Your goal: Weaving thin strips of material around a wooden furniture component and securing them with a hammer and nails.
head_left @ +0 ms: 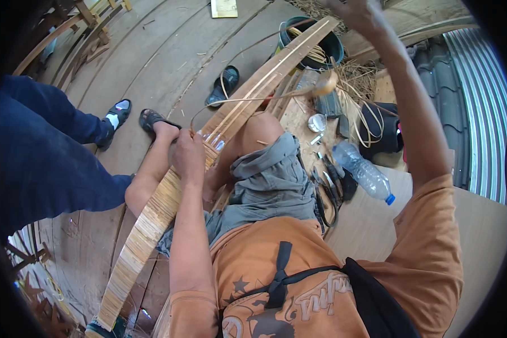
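A long curved wooden board slants across my lap, its lower half wound closely with flat pale strips that look like rattan. My left hand is closed at the edge of the winding, pinching a thin strip against the board. The strip loops up from there and passes over the board, near a rounded tan piece that is blurred. My right hand is raised at the top edge, far from the board. It is smeared by motion, and its fingers cannot be made out.
A dark bucket holding coiled strips stands beyond the board. To the right are a plastic bottle, a small round tin and several hand tools. Another person's dark-clad legs are at left. An empty sandal lies on the planks.
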`<state>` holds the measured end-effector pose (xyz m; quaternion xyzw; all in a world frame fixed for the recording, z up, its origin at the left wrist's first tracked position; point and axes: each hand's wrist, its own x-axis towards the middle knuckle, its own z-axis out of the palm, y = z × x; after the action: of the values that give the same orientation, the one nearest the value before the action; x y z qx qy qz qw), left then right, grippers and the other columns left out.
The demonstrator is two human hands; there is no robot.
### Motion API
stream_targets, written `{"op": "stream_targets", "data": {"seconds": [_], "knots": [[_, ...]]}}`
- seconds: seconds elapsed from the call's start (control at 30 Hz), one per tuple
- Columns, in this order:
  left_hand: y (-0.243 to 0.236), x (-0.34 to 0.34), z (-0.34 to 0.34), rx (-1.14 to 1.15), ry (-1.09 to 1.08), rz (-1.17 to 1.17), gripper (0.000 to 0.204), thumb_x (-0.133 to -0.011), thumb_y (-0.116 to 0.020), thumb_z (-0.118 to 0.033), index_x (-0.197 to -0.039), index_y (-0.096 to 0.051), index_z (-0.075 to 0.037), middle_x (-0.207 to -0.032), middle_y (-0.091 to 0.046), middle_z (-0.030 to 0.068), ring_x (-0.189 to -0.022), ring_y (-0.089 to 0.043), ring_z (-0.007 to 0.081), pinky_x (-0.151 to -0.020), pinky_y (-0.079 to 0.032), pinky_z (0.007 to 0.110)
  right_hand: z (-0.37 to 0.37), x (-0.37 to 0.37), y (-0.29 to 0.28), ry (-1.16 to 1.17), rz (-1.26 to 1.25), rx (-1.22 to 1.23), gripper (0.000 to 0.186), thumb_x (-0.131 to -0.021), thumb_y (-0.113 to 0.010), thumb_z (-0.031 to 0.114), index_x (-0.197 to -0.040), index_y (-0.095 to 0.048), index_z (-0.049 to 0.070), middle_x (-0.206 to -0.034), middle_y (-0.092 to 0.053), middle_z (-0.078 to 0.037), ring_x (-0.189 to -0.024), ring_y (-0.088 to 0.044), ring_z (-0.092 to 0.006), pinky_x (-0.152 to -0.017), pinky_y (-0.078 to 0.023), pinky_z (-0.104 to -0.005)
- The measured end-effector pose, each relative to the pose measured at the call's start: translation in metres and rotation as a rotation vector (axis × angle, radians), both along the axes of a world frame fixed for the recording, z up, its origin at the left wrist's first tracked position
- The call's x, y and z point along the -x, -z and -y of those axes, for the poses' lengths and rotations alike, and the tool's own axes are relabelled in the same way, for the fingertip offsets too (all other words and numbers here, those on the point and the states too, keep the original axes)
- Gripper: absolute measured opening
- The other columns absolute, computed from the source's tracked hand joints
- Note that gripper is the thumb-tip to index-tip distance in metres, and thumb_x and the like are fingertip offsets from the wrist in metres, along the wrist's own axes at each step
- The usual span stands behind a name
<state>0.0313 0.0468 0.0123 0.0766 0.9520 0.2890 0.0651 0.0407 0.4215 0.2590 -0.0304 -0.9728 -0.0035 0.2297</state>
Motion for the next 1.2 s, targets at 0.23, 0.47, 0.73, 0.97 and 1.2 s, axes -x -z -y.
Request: {"op": "stream_targets", "data": {"seconds": [0.23, 0.47, 0.73, 0.97, 1.2], "knots": [[-0.006, 0.016, 0.008, -0.079, 0.103, 0.086, 0.026, -0.082, -0.059, -0.028, -0.092, -0.063, -0.003, -0.088, -0.066, 0.0194, -0.084, -0.063, 0.0378, -0.073, -0.048, 0.045, 0.075, -0.106, 0.091, 0.187, 0.568, 0.48, 0.045, -0.085, -0.061, 0.033, -0.116, -0.053, 0.002, -0.1, -0.061, -0.023, -0.096, -0.06, -0.0354, -0.08, -0.046, -0.0408], [0.005, 0.018, 0.01, -0.111, 0.085, 0.095, 0.029, -0.081, -0.059, -0.027, -0.09, -0.062, 0.0, -0.085, -0.065, 0.0221, -0.082, -0.063, 0.0379, -0.073, -0.048, 0.045, 0.094, -0.327, 0.185, 1.033, 0.975, 0.467, 0.104, -0.066, -0.077, 0.041, -0.144, -0.017, 0.008, -0.129, -0.046, -0.026, -0.109, -0.053, -0.0427, -0.092, -0.045, -0.0457], [-0.001, 0.015, 0.009, -0.163, 0.131, 0.067, 0.029, -0.082, -0.062, -0.025, -0.091, -0.061, 0.002, -0.08, -0.065, 0.0208, -0.076, -0.064, 0.035, -0.07, -0.048, 0.041, 0.06, -0.319, 0.157, 0.977, 1.005, 0.402, 0.091, -0.061, -0.079, 0.035, -0.137, -0.034, 0.014, -0.12, -0.054, -0.018, -0.11, -0.053, -0.0393, -0.092, -0.046, -0.0438], [0.004, 0.016, 0.007, -0.2, 0.1, 0.09, 0.03, -0.083, -0.063, -0.026, -0.092, -0.062, 0.002, -0.08, -0.065, 0.0205, -0.076, -0.064, 0.034, -0.069, -0.048, 0.04, -0.003, -0.283, 0.133, 0.53, 1.152, -0.155, 0.069, -0.056, -0.081, 0.025, -0.119, -0.055, 0.016, -0.101, -0.06, -0.01, -0.096, -0.059, -0.0295, -0.08, -0.041, -0.0437], [0.006, 0.019, 0.017, -0.188, 0.125, 0.101, 0.031, -0.083, -0.062, -0.024, -0.097, -0.06, 0.004, -0.087, -0.065, 0.0219, -0.081, -0.063, 0.0354, -0.071, -0.048, 0.041, 0.029, -0.259, 0.155, 0.423, 1.254, -0.439, 0.035, -0.081, -0.056, 0.019, -0.114, -0.06, 0.01, -0.102, -0.06, -0.012, -0.097, -0.056, -0.0276, -0.083, -0.036, -0.0469]]}}
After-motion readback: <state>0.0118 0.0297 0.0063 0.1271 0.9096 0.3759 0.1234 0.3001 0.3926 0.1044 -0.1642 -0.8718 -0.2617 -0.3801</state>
